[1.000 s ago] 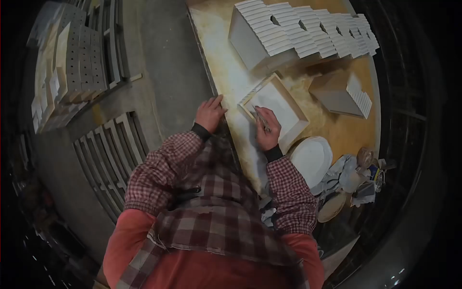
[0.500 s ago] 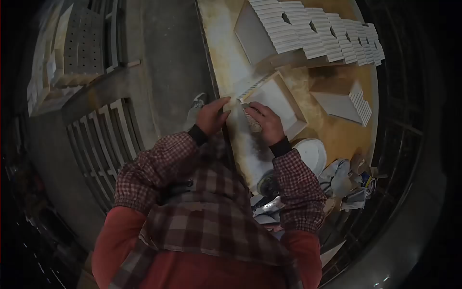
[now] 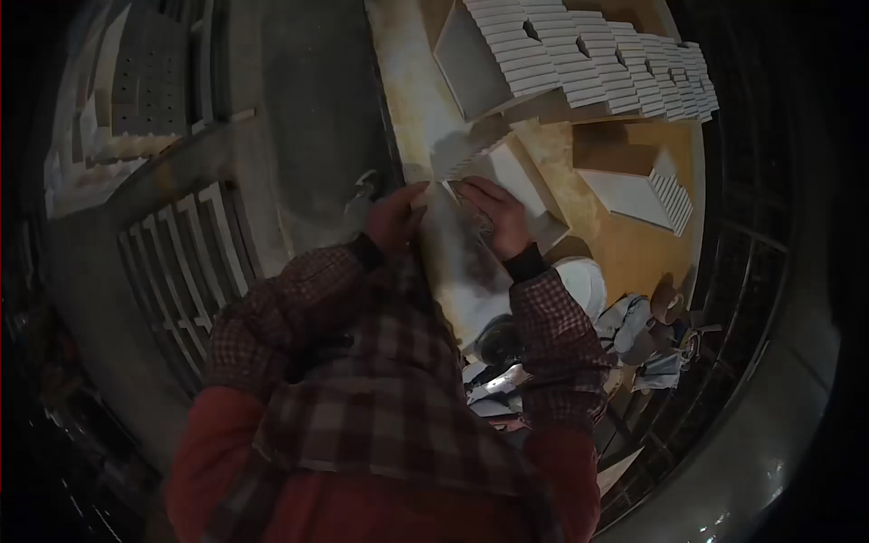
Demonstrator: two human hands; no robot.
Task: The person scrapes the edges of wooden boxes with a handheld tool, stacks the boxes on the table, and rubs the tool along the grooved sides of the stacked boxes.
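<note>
My left hand [image 3: 396,218] is at the near edge of the workbench, its fingers and thumb curled toward each other. What lies between them is hidden. My right hand [image 3: 498,215] is a short way to the right, with bent fingers over a small, rough-textured brownish piece [image 3: 474,215] that I cannot identify. A thin pale edge shows between the two hands. Just beyond the right hand lies a shallow white tray-like box [image 3: 518,177] with light wooden sides. Its near corner is close to my fingertips.
Staggered stacks of white-edged panels [image 3: 579,68] fill the bench's far end. A smaller panel stack [image 3: 644,188] stands at right. Near my right forearm are a white round container [image 3: 581,282], crumpled cloths [image 3: 625,326] and a tape roll [image 3: 668,303]. A slatted pallet [image 3: 186,262] lies on the floor.
My right hand has shifted slightly left and up, its fingertips nearer my left hand. The left hand has hardly moved. The view is darker and has shifted a little.
</note>
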